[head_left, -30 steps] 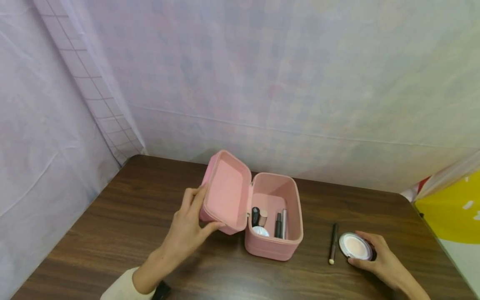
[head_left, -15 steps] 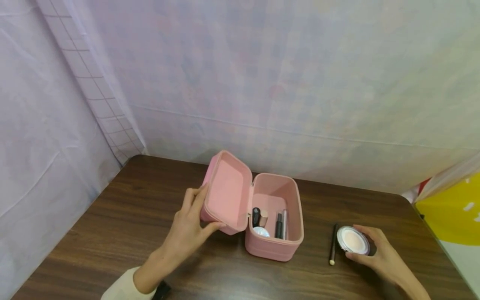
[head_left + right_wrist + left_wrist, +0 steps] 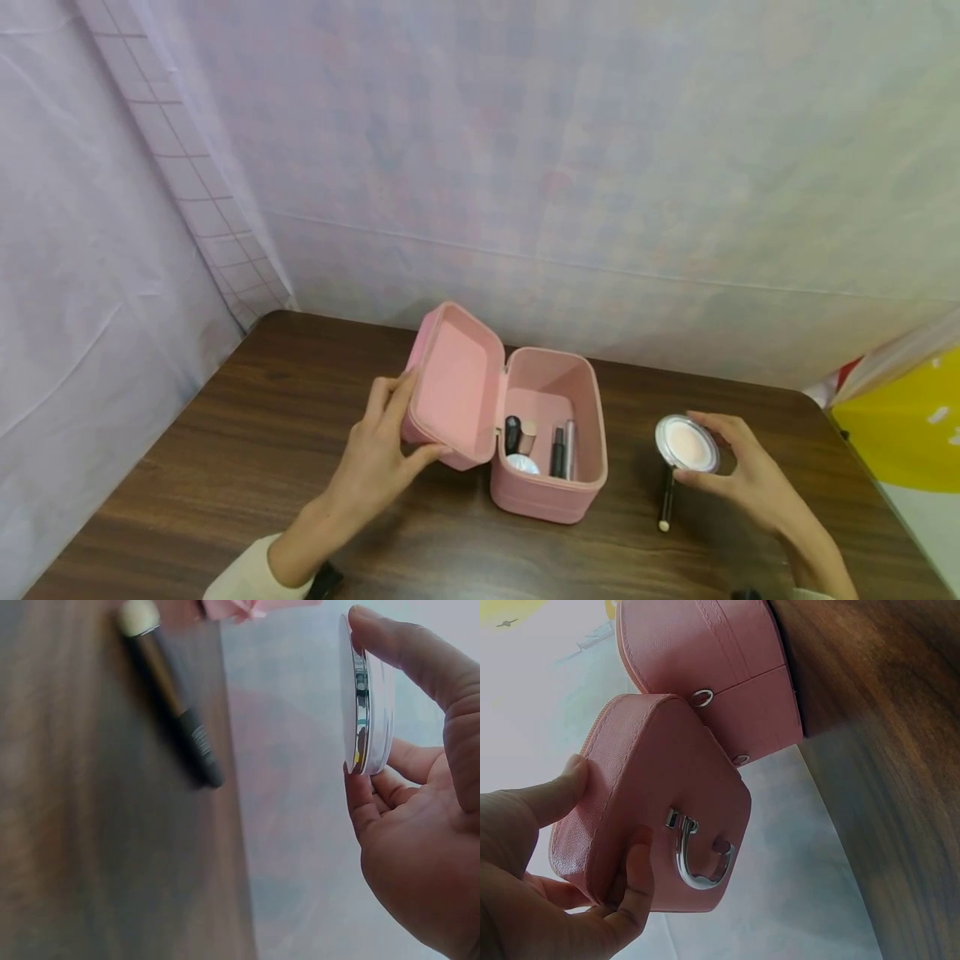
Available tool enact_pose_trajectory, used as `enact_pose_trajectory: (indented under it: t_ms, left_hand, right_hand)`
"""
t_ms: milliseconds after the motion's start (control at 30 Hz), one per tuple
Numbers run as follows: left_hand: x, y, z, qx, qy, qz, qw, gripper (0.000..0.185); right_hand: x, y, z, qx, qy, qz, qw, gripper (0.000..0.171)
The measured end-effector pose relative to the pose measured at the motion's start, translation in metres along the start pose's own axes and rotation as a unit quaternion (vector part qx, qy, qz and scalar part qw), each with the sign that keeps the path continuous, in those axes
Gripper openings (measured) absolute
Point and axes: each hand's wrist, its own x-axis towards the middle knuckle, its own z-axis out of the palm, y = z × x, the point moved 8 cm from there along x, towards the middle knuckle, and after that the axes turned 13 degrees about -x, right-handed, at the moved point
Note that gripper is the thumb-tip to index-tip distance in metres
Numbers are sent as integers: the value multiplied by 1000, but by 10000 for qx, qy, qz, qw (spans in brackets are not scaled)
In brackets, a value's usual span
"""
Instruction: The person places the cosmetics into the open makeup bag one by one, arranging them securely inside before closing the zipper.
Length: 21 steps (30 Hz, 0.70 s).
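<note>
A pink cosmetic case stands with its lid swung out to the left. My left hand grips the lid's outer edge, thumb on the near rim; in the left wrist view its fingers wrap the lid beside a metal handle. My right hand pinches a round powder compact by its rim, raised off the table. Below the compact a dark makeup brush with a pale tip lies on the table, its far end hidden by the compact; the right wrist view shows the brush whole.
Inside the case lie a black item, a small beige-topped item, a round white-silver piece and slim tubes. The brown wooden table ends at a hanging pale cloth. Yellow material hangs at right.
My right hand has lifted the compact from beside the brush and carried it left and away from me, over the brush's far end. My left hand stays on the lid.
</note>
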Motion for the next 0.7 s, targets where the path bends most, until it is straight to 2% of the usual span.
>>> enact_pose_trajectory:
  t_ms: [267,700]
  left_hand:
    - [-1,0,-1,-18,10,17,10000,96]
    - [0,1,0,9,23,68,10000,96]
  right_hand:
    - [21,-22,-5,87,-122,-216,9997,75]
    - [57,-55,9,282,-288,-317,9987,74]
